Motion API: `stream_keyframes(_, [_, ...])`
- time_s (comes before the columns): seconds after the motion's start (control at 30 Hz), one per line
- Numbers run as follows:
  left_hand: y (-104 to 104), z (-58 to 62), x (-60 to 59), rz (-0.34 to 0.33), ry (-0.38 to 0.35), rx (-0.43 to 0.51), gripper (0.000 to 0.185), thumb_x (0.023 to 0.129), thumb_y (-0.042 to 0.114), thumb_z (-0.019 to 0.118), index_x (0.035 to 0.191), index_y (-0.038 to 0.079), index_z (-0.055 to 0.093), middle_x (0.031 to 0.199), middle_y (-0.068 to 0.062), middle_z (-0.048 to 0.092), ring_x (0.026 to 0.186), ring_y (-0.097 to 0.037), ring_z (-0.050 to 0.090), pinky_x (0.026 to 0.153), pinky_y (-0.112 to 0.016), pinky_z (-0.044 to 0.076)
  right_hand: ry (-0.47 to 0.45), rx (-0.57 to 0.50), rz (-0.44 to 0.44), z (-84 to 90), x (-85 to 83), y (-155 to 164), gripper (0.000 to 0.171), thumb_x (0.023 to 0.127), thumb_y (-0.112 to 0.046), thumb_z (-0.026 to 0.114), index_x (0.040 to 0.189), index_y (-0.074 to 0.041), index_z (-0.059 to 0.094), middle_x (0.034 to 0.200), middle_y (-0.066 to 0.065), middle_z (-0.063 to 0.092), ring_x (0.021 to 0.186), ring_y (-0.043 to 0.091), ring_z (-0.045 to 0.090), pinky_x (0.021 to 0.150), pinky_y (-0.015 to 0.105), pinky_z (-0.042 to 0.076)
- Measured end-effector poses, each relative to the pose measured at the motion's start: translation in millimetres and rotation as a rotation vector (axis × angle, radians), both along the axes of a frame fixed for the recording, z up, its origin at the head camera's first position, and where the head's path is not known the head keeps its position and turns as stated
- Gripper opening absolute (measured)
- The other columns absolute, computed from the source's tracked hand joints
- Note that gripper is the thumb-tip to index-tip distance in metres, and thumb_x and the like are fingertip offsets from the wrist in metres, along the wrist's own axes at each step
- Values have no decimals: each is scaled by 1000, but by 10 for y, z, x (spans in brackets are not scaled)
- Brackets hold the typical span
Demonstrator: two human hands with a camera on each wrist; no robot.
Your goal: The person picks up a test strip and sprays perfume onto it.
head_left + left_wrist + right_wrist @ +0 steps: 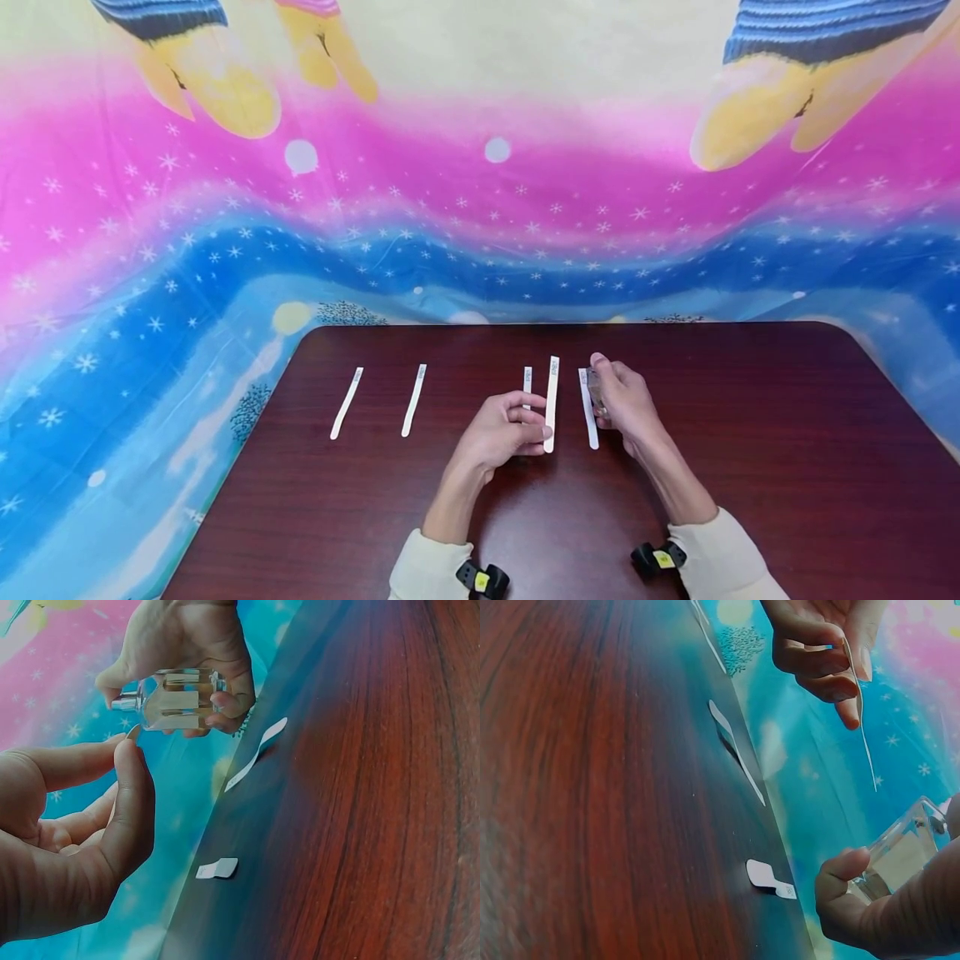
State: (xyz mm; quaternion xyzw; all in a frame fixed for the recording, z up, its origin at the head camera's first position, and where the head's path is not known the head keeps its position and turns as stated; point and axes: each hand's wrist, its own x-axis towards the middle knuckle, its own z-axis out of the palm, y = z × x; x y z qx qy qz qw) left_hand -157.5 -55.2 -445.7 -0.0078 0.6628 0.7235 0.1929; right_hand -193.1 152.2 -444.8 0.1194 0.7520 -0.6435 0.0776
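Dark table (750, 467), right hand (626, 400) gripping glass bottle (180, 699)

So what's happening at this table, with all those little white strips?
A person sits at a dark wooden table. Their right hand holds a small clear glass bottle with a spray top. Their left hand pinches one thin white paper strip and holds it up near the bottle. Four more strips lie on the table: two off to the left and two close beside the hands.

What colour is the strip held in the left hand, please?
White; the strip in the left hand shows best in the head view.
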Motion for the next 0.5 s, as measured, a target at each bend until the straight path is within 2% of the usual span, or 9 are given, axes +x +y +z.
stream_keyframes(0.27, [-11,21,0,-4,10,-10,40,91,-12,73,130,-5,67,85,-2,67,70,-11,70,70,-27,67,-6,-38,-31,4,-6,-3,53,112,-52,44,119,0,54,82,2,52,69,16,55,55,24,53])
stream_keyframes(0.5, [-35,25,-7,2,8,-1,41,91,-13,72,130,-6,65,86,-3,66,70,-11,70,69,-28,67,-19,-55,-17,14,2,16,58,112,-54,41,131,-1,54,88,6,54,72,15,56,56,23,55])
